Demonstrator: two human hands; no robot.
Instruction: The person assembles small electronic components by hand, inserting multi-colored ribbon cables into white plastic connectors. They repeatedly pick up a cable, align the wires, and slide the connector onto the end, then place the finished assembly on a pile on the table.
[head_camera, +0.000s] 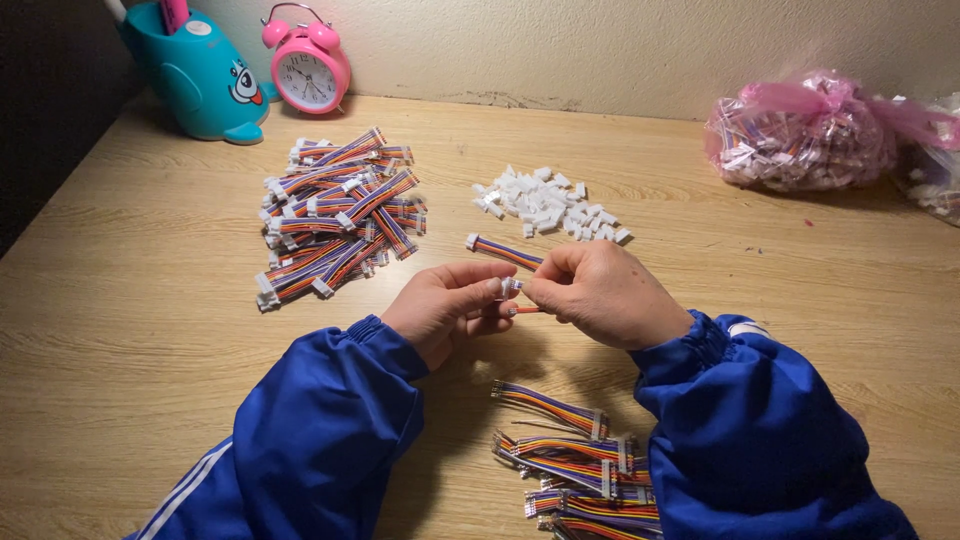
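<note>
The left hand (447, 305) and the right hand (598, 293) meet fingertip to fingertip over the middle of the wooden table (130, 330). Both are pinched shut on one multicoloured ribbon cable (505, 251): the left thumb and forefinger press a small white connector housing (510, 287) at the cable's near end, and the right fingers grip the wires just beside it. The cable's long axis runs slantwise, from the pinch up and to the left, away from the person, and its far end carries a white plug that points toward the back left of the table.

Just beyond the hands lies a loose heap of white connector housings (548, 203). Farther out to the left hand's side sits a pile of finished cables (338, 215) with plugs on both ends. Near the person, below the right wrist, lies a bundle of cables with bare wire ends (575, 465). Well off to the right sits a pink plastic bag (800, 135) of parts. At the far left corner stand a teal whale-shaped holder (200, 75) and a pink alarm clock (308, 65).
</note>
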